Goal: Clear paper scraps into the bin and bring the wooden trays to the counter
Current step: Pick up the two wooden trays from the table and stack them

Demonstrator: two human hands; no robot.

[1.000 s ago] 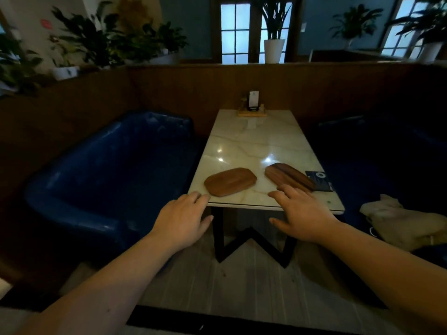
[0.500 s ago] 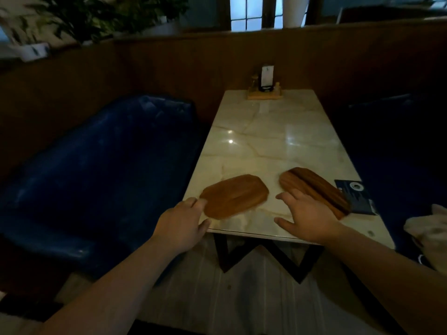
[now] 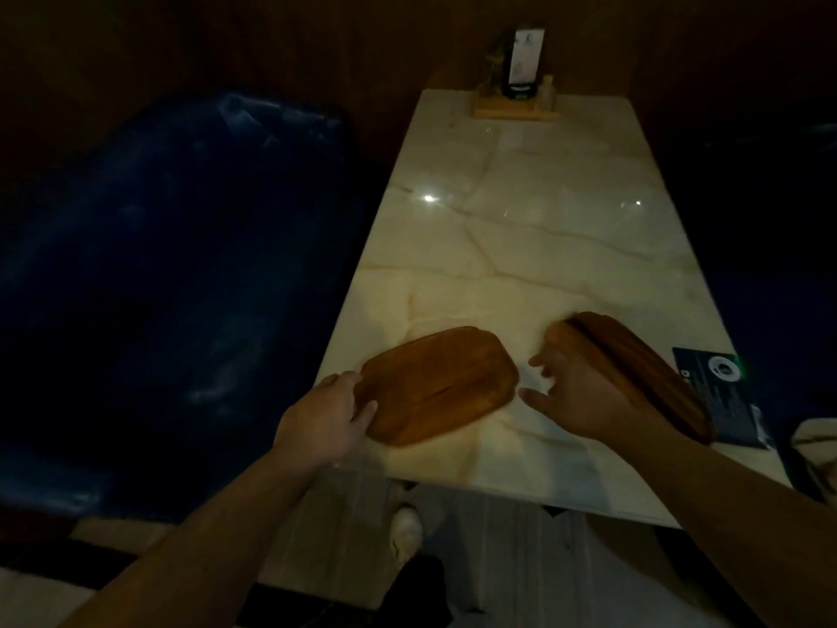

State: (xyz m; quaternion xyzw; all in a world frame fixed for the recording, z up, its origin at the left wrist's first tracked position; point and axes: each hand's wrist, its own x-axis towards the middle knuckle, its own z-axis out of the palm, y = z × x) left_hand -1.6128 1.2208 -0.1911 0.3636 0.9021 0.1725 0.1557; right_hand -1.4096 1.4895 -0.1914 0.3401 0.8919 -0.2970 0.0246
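Note:
Two wooden trays lie near the front edge of a marble table [image 3: 521,247]. The left tray [image 3: 441,385] is a flat rounded rectangle. My left hand [image 3: 326,417] touches its left end, thumb on the rim and fingers curling at the edge. The right tray [image 3: 643,369] is long, angled, and looks like a stack of two. My right hand [image 3: 575,392] hovers over its near left side with fingers spread, holding nothing. No paper scraps are visible.
A dark card [image 3: 720,396] lies at the table's right edge beside the right tray. A wooden holder with a menu stand [image 3: 516,92] sits at the far end. A blue sofa [image 3: 172,287] flanks the left. A light bag [image 3: 815,441] rests at right.
I have stepped closer and the view tilted down. My left hand went from the table edge onto the left tray's end. My right hand moved forward beside the right tray.

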